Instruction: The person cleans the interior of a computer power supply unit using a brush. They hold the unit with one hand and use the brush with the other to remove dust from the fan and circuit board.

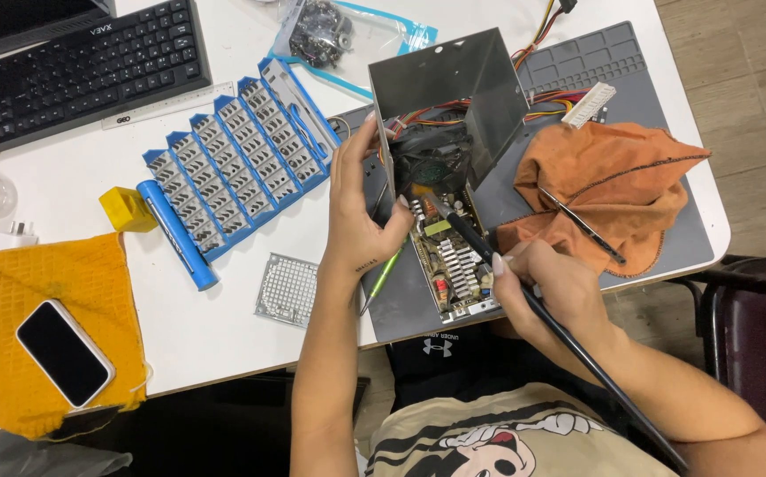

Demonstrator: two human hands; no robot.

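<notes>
An opened grey metal power supply box (454,79) lies on a grey work mat (595,62), its circuit board (449,256) and black fan (432,159) exposed. My left hand (356,212) grips the box's left wall, fingers over the edge next to the fan. My right hand (546,296) holds a long black brush (524,296) like a pen; its tip touches the board just below the fan. A green-handled tool (383,274) lies beside the box under my left wrist.
An orange cloth (621,177) with a thin black tool (582,225) lies right of the box. A blue screwdriver-bit case (233,150), metal fan grille (288,288), yellow block (127,208), keyboard (74,62), bag of screws (321,31), and phone (63,352) on yellow cloth sit left.
</notes>
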